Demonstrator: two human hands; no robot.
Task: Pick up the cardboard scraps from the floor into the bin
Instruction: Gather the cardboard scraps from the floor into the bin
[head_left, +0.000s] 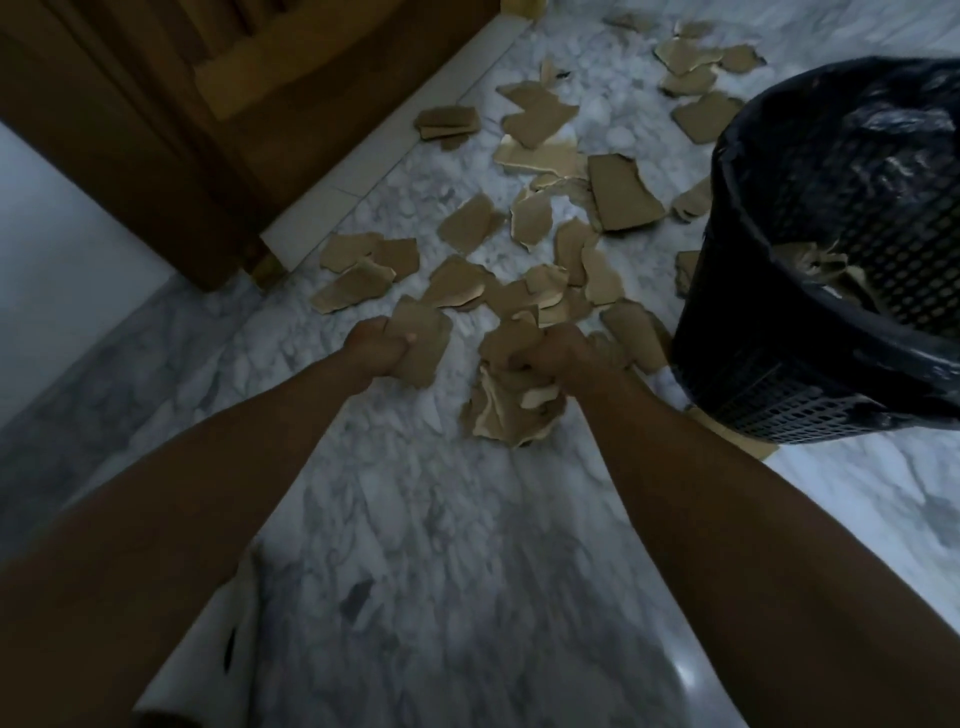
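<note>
While both hands are gathering, the left hand (375, 349) is pinching one flat scrap (422, 343) and the right hand (558, 358) is clutching a crumpled bundle of scraps (511, 410), so the collecting step is under way. Many cardboard scraps (545, 208) are still lying on the marble floor (415, 545) toward twelve o'clock, and the next move is probably carrying both loads toward two o'clock into the lined bin (831, 291); no writing is showing anywhere

Domestic interior, probably a home hallway or room: marble floor (415, 519), white skirting (395, 161), wooden door (156, 130), lined plastic wastebasket (810, 291).
</note>
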